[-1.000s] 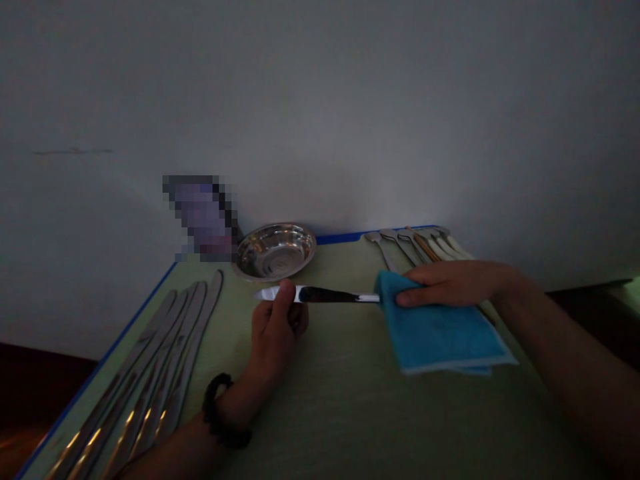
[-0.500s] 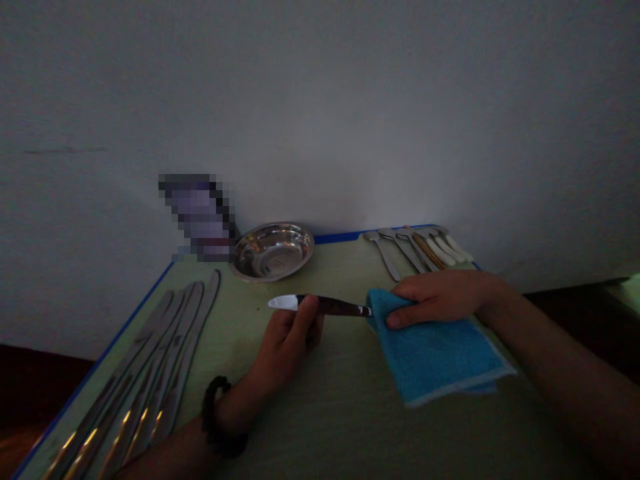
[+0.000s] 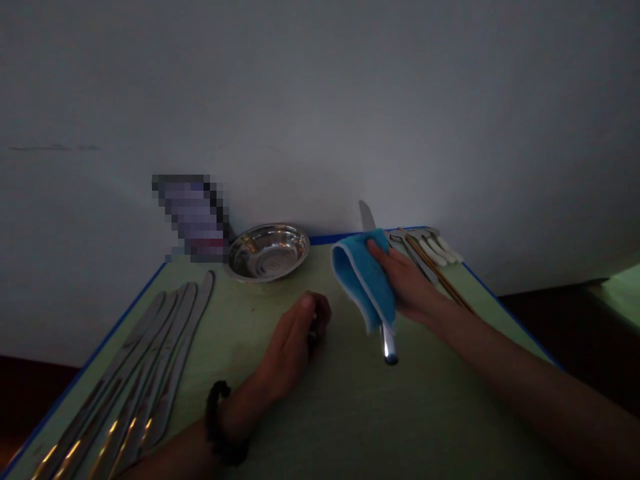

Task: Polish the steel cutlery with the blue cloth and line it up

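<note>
Half a second ago the knife (image 3: 389,343) lay crosswise in the middle of the frame, held at one end by the left grip (image 3: 294,340) and at the other by the cloth; now it stands steeply on end, right of centre, and only the right grip (image 3: 407,279) carries it. The blue cloth (image 3: 369,270) has folded round its middle, so the blade shows above against the wall (image 3: 320,113) and the shiny handle end pokes out below. As I judge it, the wiping has passed from a two-handed hold to a one-handed one.

The right grip is closed firmly, pinching cloth and knife together, thumb on top, with the forearm reaching in from the lower right and slanting up towards the centre. The left grip, out of touch with the knife, is half curled just below the middle of the frame, thumb uppermost; its palm is hidden, so I cannot tell whether anything sits inside. Its forearm rises from the lower left over the counter (image 3: 350,420), beside the row of knives (image 3: 186,337)
</note>
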A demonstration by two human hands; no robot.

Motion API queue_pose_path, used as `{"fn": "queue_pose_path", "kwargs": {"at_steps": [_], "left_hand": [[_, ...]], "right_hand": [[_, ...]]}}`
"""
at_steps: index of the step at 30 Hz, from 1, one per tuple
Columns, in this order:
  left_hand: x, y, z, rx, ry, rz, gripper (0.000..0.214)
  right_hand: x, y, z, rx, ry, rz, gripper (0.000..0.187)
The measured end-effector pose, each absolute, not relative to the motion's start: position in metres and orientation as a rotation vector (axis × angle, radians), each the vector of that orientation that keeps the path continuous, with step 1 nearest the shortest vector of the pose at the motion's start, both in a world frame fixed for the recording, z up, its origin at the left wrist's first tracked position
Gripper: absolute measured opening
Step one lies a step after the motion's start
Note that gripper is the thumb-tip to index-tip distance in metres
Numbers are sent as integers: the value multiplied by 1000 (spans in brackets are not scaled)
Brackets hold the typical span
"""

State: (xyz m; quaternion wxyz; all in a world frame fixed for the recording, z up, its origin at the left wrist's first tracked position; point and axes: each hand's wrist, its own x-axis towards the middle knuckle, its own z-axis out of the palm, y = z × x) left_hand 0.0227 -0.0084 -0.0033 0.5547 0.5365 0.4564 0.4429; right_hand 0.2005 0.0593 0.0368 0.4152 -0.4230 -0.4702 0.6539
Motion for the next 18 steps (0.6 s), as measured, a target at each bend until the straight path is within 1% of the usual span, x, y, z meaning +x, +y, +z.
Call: {"fn": "queue_pose_path", "kwargs": {"at_steps": [2,4,7,11,15,18], "left_hand": [[25,-10,2,1457,1127,960,31],[27,-13,4,1715,1153,769,26],[28,-17,2,1961,1149,553,23],[27,-16,4,1961,1016,479,28],[25,-17,10,1943,981,389,21],[25,-20,11,1973,947,361,20]], "right_hand": [[190,55,30,-1042,-972,1627,28],[181,49,22,-1024,-858,1610,27],[173,39,12,-1009,-865,1561,31],[176,43,11,-1042,-871,1494,34],[196,67,19,-1038,-912,1322,36],[219,89,22,-1046,-1014,1196,39]]}}
